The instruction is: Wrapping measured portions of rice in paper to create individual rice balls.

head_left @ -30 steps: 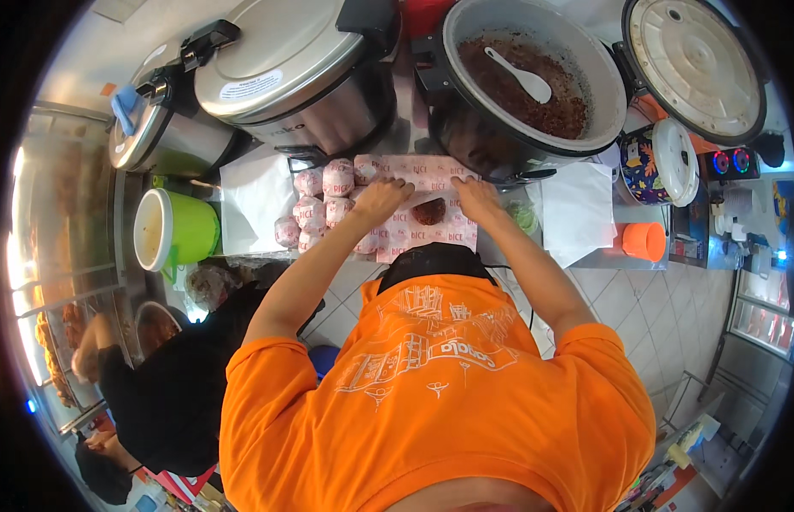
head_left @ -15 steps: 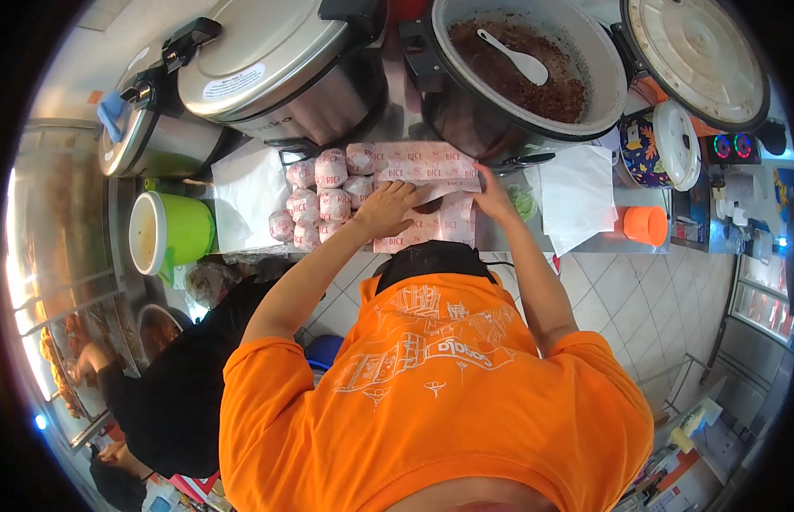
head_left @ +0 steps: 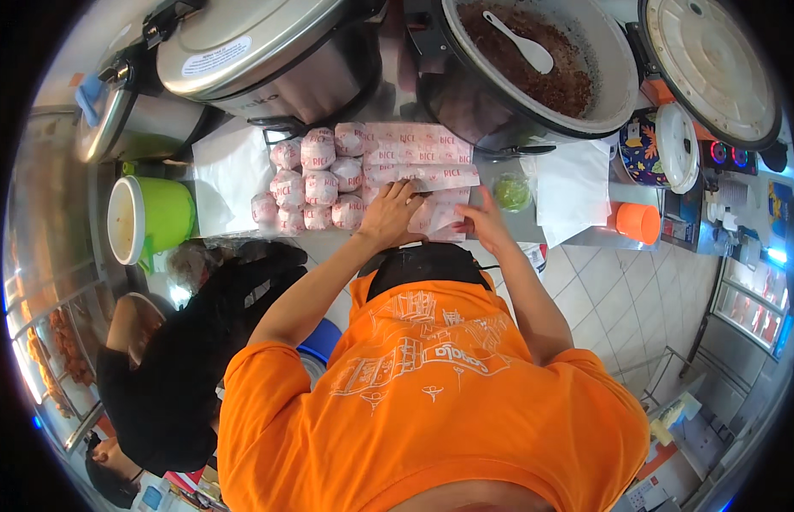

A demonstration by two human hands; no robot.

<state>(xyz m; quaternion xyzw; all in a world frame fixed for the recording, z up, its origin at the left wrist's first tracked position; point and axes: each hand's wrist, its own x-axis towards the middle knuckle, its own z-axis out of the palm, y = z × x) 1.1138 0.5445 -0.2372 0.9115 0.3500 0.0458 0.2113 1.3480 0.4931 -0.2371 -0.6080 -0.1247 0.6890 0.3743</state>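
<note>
Upper left: 2 lidded steel cookers (head_left: 243, 51), blue cloth (head_left: 89, 96) on the leftmost. Lime-green bucket (head_left: 168, 213) with white rim sits just below them. Right side: dark blue pot (head_left: 637, 154) with leaf print and white lid (head_left: 678, 145), orange cup (head_left: 638, 223) nearby, black box (head_left: 728, 157) with 2 lit rings beyond the pot. Lower left: co-worker (head_left: 179, 375) in black, near brown-orange food (head_left: 69, 341) hanging. Pale tiled floor (head_left: 619, 294) at right, lit display case (head_left: 753, 314) beyond.

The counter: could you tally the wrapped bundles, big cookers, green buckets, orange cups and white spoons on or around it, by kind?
Wrapped bundles: 10 that I can make out
Big cookers: 3
Green bucket: 1
Orange cup: 1
White spoon: 1
Total: 16 visible
</note>
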